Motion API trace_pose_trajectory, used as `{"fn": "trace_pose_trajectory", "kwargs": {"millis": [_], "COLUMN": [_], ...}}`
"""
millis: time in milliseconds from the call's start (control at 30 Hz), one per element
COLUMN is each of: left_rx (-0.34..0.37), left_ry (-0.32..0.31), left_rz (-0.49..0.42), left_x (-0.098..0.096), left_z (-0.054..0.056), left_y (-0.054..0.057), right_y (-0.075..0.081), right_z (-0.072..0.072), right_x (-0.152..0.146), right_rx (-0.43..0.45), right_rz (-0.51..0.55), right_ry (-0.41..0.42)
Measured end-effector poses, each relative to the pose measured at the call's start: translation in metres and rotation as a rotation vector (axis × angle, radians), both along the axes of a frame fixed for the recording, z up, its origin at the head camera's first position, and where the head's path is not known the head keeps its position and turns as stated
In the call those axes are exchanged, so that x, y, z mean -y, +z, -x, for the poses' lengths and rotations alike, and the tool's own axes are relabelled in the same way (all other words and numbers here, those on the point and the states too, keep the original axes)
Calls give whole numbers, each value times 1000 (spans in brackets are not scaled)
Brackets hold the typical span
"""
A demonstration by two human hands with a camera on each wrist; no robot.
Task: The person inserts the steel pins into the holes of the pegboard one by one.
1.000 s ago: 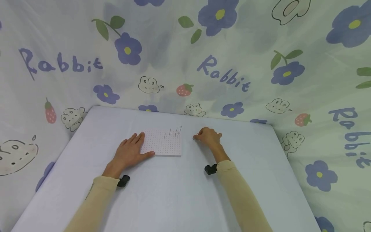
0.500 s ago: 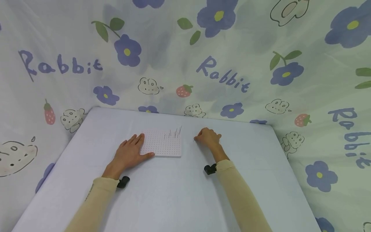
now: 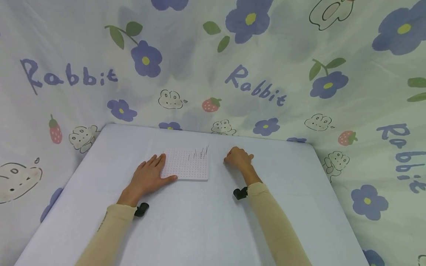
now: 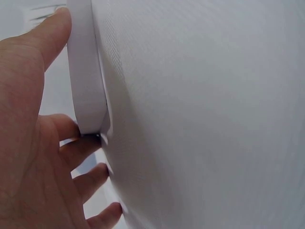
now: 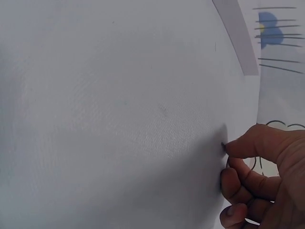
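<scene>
A white pegboard (image 3: 184, 168) with rows of small holes lies on the table. Several thin dark sticks (image 3: 201, 153) stand in its far right part; these sticks (image 5: 281, 60) also show in the right wrist view. My left hand (image 3: 149, 177) rests at the board's left side, fingers extended, thumb along the front edge. The left wrist view shows the thumb and fingers touching the board's side (image 4: 86, 71). Right of the board, my right hand (image 3: 239, 158) is low over the table, thumb and fingertips together. A small dark tip (image 5: 223, 146) shows at its thumb; most of that thin stick is hidden.
The table (image 3: 213, 221) has a white cover. A patterned curtain (image 3: 193, 66) hangs behind it and along both sides. Dark wrist cameras (image 3: 142, 209) sit at the cuffs of the beige sleeves.
My right hand has shifted very slightly to the right, and the dark tip at its fingers shows less in the head view. The left hand and the pegboard hold their place.
</scene>
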State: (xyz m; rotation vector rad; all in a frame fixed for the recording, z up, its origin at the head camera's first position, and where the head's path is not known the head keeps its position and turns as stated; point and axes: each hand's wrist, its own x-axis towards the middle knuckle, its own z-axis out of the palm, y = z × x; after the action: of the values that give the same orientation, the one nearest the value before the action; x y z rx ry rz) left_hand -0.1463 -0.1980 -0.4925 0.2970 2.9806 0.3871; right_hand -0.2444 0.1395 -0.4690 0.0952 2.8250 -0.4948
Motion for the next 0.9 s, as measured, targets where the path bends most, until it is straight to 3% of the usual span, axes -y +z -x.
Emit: {"fn": "trace_pose_trajectory", "kwargs": {"millis": [400,900], "left_rx": [-10,-2], "left_ry": [1,2], "left_rz": [0,-1], "left_x": [-1,0], "left_z": [-1,1], "left_y": [-1,-2], "right_y": [4,-2], "right_z": [-2,1], "right_x": [1,-1], "right_rx": [-9,-23], "right_rz": [-2,17], "right_ry": [2,2]}}
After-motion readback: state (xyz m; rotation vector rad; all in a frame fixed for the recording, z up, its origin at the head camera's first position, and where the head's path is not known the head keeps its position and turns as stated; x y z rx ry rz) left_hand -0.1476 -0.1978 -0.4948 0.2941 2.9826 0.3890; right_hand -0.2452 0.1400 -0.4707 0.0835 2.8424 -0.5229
